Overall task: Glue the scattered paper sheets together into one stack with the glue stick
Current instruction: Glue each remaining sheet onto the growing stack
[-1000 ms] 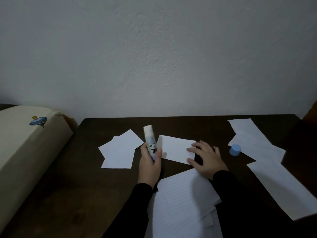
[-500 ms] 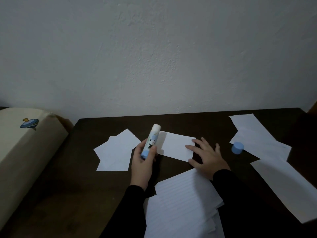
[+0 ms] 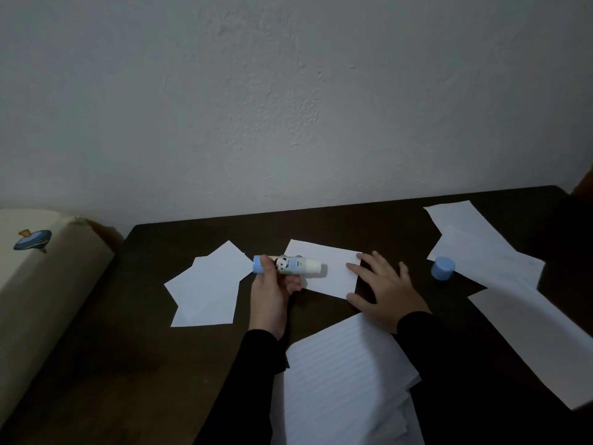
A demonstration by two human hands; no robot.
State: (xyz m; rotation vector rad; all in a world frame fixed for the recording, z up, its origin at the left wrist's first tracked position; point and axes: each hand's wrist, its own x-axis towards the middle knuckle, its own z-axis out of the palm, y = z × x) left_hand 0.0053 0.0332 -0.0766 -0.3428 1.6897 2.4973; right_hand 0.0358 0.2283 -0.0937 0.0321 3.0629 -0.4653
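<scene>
My left hand (image 3: 272, 293) grips an uncapped glue stick (image 3: 287, 265) with a panda label, held almost level, its white tip over a small white sheet (image 3: 333, 277) in the middle of the dark table (image 3: 134, 348). My right hand (image 3: 383, 289) lies flat with spread fingers on that sheet's right edge. The blue cap (image 3: 442, 268) stands to the right. A lined paper stack (image 3: 346, 383) lies near me, between my arms. Overlapping white sheets (image 3: 208, 287) lie to the left.
More white sheets (image 3: 475, 248) lie at the far right, and a long one (image 3: 539, 335) runs toward the table's right front edge. A beige cushion-like object (image 3: 35, 284) with a spinning-top picture sits left of the table. A white wall rises behind.
My left hand has tilted the glue stick from upright down to nearly level, tip pointing right over the small sheet. My right hand has stayed on the sheet's edge.
</scene>
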